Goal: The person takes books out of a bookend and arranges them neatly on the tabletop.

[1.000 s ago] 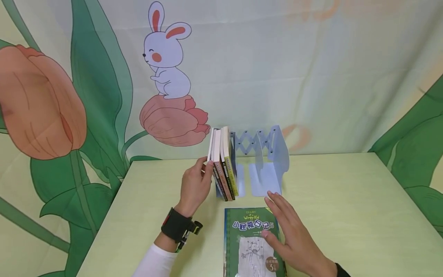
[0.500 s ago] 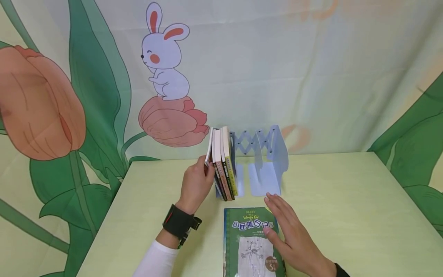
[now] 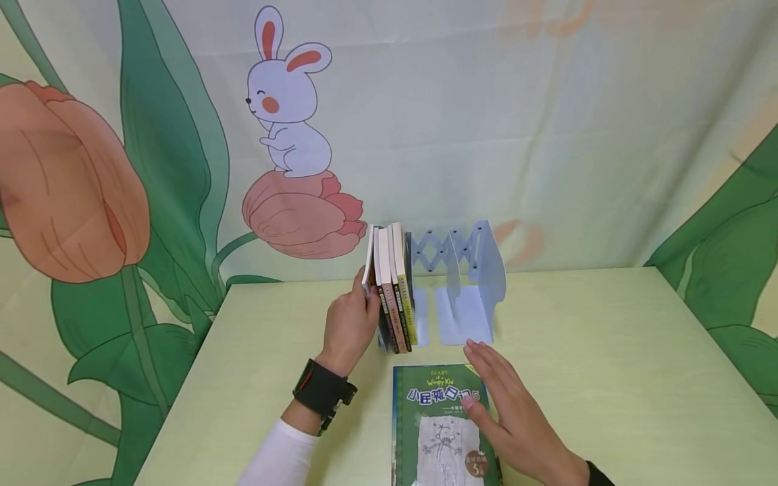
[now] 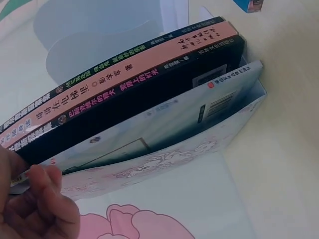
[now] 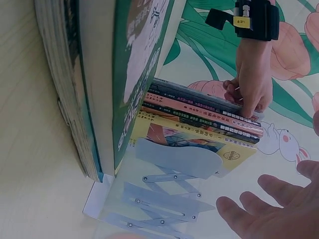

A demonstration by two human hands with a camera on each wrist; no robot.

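In the head view my left hand (image 3: 350,325) is at the left end of a row of upright books (image 3: 394,297). Its thumb and fingers pinch the upper edge of the leftmost thin pale book (image 4: 174,117), which leans slightly away from the black-spined book (image 4: 159,89) beside it. The row stands at the left side of a light blue metal bookend rack (image 3: 468,314). My right hand (image 3: 519,412) has its fingers extended and holds nothing. It hovers over the right edge of a green-covered book (image 3: 437,391), on top of a stack near the front.
Empty dividers (image 3: 454,263) of the rack stand right of the row, joined by a folding lattice (image 3: 430,251). Behind the pale yellow table (image 3: 608,351) hangs a printed cloth (image 3: 425,121) with a rabbit and tulips.
The leftmost pale book has tipped a little away from its neighbour as my left hand shifts slightly on it. My right hand stays nearly still over the green book.
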